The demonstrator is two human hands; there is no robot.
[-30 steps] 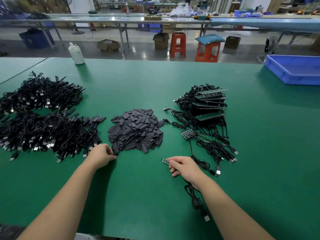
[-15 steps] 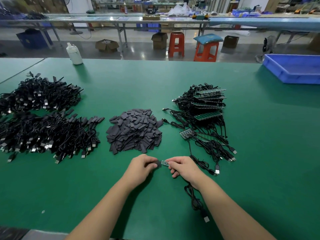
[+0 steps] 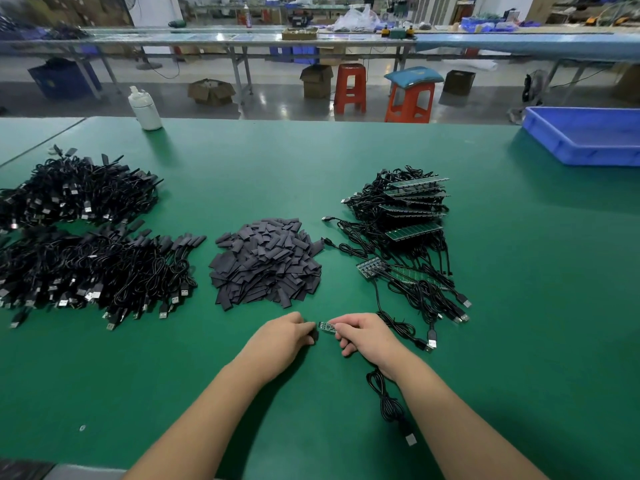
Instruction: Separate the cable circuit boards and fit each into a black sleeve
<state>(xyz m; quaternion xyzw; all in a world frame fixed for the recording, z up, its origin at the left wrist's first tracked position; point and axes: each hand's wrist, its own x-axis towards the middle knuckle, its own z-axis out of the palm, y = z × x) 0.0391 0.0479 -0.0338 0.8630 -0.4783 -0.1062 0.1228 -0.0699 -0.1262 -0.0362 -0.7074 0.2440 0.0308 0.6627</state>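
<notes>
- circuit board (image 3: 327,326) is the piece in play: a small green board with a cable on it, pinched at its right end by my right hand (image 3: 366,336), low over the green worktop (image 3: 519,306) and just in front of the sleeve pile.
- my left hand (image 3: 282,336) is curled around a black sleeve (image 3: 314,335); only the sleeve's dark end shows past the fingers, so i cannot tell whether its mouth is open or flattened.
- board tip and sleeve end are just beside each other, with a narrow gap between them. i judge this as the fitting step: one board already separated, not yet inside its sleeve.
- the board's cable (image 3: 388,393) runs back under my right wrist and coils on the worktop toward me, ending in a usb plug (image 3: 410,439).
- next move, as i see it: line the board's free end up with the sleeve mouth and slide it in straight, keeping the board level so the corners don't catch.
- the sleeve may need a squeeze at its edges to open first.
- stock around me: loose black sleeves (image 3: 265,263) in the middle, unseparated board strips with cables (image 3: 408,216) on the right, and heaps of cables (image 3: 90,265) on the left, some of them showing sleeved ends.
- much of the task looks left to do, going by the stack on the right.
</notes>
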